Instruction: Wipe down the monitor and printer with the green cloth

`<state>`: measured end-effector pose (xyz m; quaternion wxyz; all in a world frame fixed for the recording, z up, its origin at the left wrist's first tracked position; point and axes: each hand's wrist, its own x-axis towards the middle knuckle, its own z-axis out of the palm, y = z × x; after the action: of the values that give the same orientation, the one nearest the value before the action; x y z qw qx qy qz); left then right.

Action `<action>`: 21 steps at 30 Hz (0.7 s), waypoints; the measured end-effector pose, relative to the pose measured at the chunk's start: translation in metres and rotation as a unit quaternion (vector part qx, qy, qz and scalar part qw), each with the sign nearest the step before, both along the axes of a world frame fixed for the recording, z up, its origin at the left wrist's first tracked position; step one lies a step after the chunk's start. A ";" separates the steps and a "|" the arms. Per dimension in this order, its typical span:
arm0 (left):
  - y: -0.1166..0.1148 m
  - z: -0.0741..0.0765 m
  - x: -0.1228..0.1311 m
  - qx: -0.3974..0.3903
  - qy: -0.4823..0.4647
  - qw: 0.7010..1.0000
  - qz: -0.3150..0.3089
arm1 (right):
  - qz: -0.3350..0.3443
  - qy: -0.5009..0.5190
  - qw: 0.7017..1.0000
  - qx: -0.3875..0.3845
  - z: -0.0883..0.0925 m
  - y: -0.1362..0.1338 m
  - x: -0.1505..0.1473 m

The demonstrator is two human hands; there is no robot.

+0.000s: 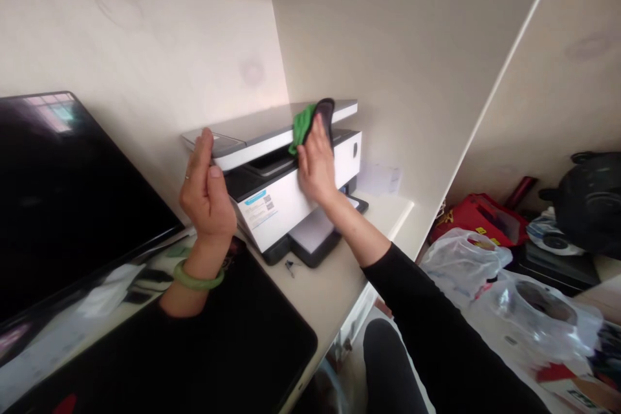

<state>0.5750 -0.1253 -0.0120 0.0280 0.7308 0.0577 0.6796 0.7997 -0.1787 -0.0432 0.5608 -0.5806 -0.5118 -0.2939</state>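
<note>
A white and grey printer stands on the desk, set against the wall. My right hand presses a green cloth with a dark backing on the front edge of the printer's upper part, near its middle. At the printer's left front corner is my left hand, fingers stretched upward beside the lid and thumb apart, with nothing in it. It seems to touch that corner. A green bangle circles my left wrist. A label with printed codes is stuck to the printer's front.
A large black screen stands at the left, with papers below it. A black laptop-like slab lies in front of the printer. A small dark clip rests on the desk. Plastic bags and a red bag are at the right.
</note>
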 end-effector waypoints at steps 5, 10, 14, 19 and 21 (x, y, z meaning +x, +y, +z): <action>-0.001 -0.001 0.000 -0.051 0.030 0.997 0.046 | -0.042 0.090 0.995 0.012 0.002 0.012 0.068; -0.002 0.000 0.001 -0.068 0.038 0.995 0.059 | -0.052 0.176 0.983 0.008 0.017 0.024 0.136; -0.003 0.000 0.002 -0.044 0.025 0.998 0.039 | -0.062 0.252 0.966 -0.025 0.033 0.022 0.145; 0.001 -0.002 0.002 -0.011 0.010 1.000 0.002 | -0.045 0.154 0.987 -0.020 0.019 0.010 0.054; 0.003 -0.003 0.002 -0.003 0.012 1.000 -0.007 | -0.025 0.086 0.996 -0.011 0.007 0.005 0.006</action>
<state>0.5772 -0.1222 -0.0147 0.0345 0.7389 0.0553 0.6706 0.8061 -0.1734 -0.0366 0.5888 -0.6223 -0.4503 -0.2516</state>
